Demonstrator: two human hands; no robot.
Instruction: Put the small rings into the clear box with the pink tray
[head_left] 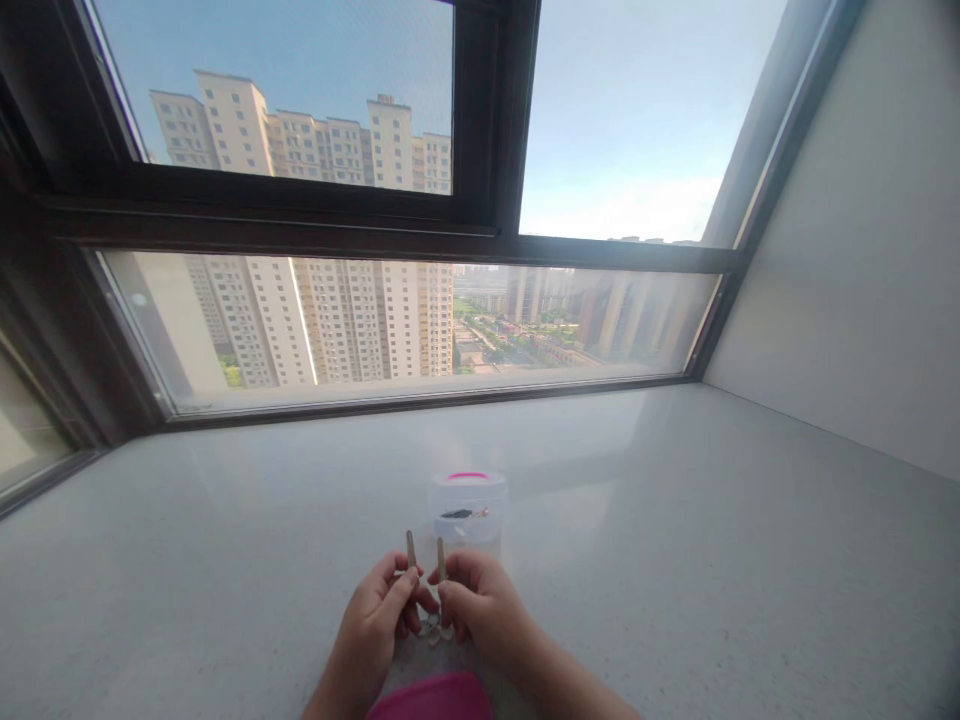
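In the head view my left hand (382, 605) is closed around a slim metal tool like tweezers (410, 548), its blunt end pointing up. My right hand (480, 600) pinches a second, similar slim tool (440, 560), also upright. The two hands are close together, and the lower ends of both tools are hidden by fingers. Between and just below the fingertips are small whitish pieces (433, 632), too small to name. Right behind the hands stands a clear plastic box (469, 490) with a pink handle and some dark small items inside.
A bright pink object (435, 697) lies at the bottom edge, between my forearms. The pale speckled sill (675, 560) reaches to a dark-framed window (450, 405), with a white wall (862, 300) at the right. Tall buildings show outside.
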